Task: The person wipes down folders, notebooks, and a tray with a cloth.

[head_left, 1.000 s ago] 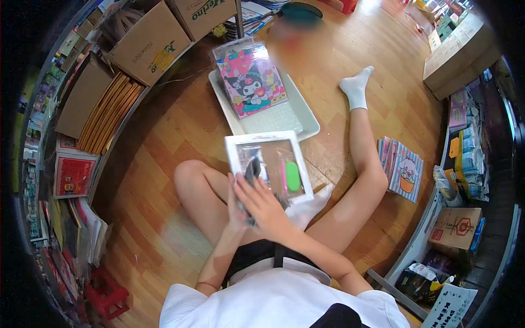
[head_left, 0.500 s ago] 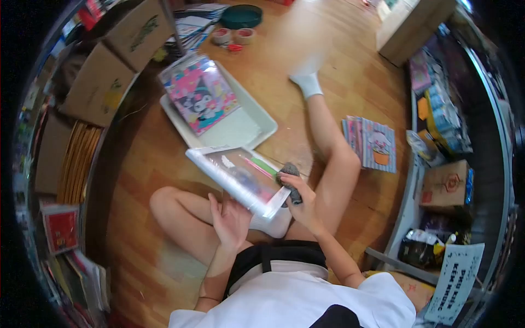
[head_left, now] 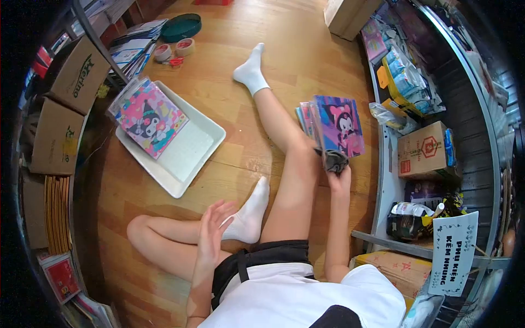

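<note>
Right hand (head_left: 339,177) outstretched — gripping cloth (head_left: 334,160).

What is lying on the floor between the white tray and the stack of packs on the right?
In the head view, the person's outstretched leg crosses bare wooden floor between the white tray and the packs.

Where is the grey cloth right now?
The grey cloth is bunched in the right hand, at the stack of packets beside the outstretched leg.

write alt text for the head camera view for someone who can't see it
Seen from above, a person sits on a wooden floor; the right hand grips a grey cloth against a pink cartoon packet on a stack. The left hand is open and holds nothing. A white tray holds similar packets.
</note>
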The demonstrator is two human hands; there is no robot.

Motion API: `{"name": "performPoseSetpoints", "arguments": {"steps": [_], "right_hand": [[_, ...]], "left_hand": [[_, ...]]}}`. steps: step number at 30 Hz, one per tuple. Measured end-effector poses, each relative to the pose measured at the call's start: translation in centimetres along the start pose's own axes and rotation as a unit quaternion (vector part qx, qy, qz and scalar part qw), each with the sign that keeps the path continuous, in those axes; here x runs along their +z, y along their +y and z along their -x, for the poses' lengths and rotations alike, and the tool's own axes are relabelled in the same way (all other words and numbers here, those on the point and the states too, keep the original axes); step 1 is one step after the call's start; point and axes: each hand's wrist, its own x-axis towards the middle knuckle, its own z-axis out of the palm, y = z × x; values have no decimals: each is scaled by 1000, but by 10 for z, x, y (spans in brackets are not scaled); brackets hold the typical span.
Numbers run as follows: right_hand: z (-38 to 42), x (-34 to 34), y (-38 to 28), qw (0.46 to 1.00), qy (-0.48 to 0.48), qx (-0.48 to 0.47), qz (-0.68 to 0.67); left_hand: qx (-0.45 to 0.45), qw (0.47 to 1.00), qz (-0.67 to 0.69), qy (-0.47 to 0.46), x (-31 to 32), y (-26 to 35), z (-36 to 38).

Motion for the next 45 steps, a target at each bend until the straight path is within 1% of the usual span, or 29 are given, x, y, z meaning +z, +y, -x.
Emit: {"name": "performPoseSetpoints", "arguments": {"steps": [2,6,8,9,11,12,13,16,17,20,22,24,26,28,29,30,32,34,35,36,38,40,41,42,44,45], "right_hand": [[-16,-7,-18,992,83,-74,64],[-41,-12,-35,974,156,-124,105],[-63,-36,-42,963,185,-148,132],[-66,-44,-42,941,168,-164,243],[-74,-55,-44,863,255,-179,397],[-74,-53,-42,812,295,-184,469],[-72,-49,-36,738,367,-202,529],[-64,-53,-50,665,300,-116,674],[-61,-55,-53,612,252,-106,742],[-46,-34,-55,536,171,-57,825],[-47,-26,-60,490,133,-77,858],[-30,20,-50,568,107,-21,816],[-10,62,-27,683,44,0,729],[9,98,8,757,36,34,652],[18,107,28,789,37,50,611],[24,101,47,821,5,86,564],[28,84,87,871,-54,154,464],[40,90,133,793,-34,272,544],[51,85,154,789,-43,296,536],[64,75,174,785,-50,320,527],[89,56,210,831,-26,374,410],[110,49,234,775,-56,425,464],[125,59,243,759,-25,480,439],[138,69,249,739,7,533,412],[148,64,257,702,-48,551,449],[150,61,257,682,-76,558,467]], "left_hand": [[-4,1000,-14,21,-13,-4,-1],[1,999,-21,46,-23,-3,-2],[4,999,-12,48,-23,0,-2],[5,999,-7,47,-22,0,-2],[-1,999,-6,50,-23,1,-4],[-4,999,-5,51,-24,1,-4],[-7,999,-6,53,-24,3,-5],[-17,998,-17,58,-29,8,-6],[-18,998,-26,59,-34,10,-6],[-20,996,-62,63,-56,22,-11],[3,992,-96,84,-71,37,-12],[41,983,-137,113,-83,62,-21],[111,959,-210,155,-95,87,-40],[282,892,-307,174,-144,91,-84],[313,834,-398,220,-169,97,-107],[337,765,-483,261,-189,107,-125],[378,576,-644,333,-204,132,-147],[327,716,-526,321,-219,141,-173],[298,778,-459,308,-227,140,-188],[296,772,-465,315,-239,133,-205],[292,760,-478,329,-255,115,-233],[210,719,-543,379,-236,108,-239],[166,696,-572,401,-229,104,-240],[174,676,-579,420,-227,100,-241],[192,636,-593,456,-220,98,-247],[174,643,-590,457,-221,99,-250]]}}
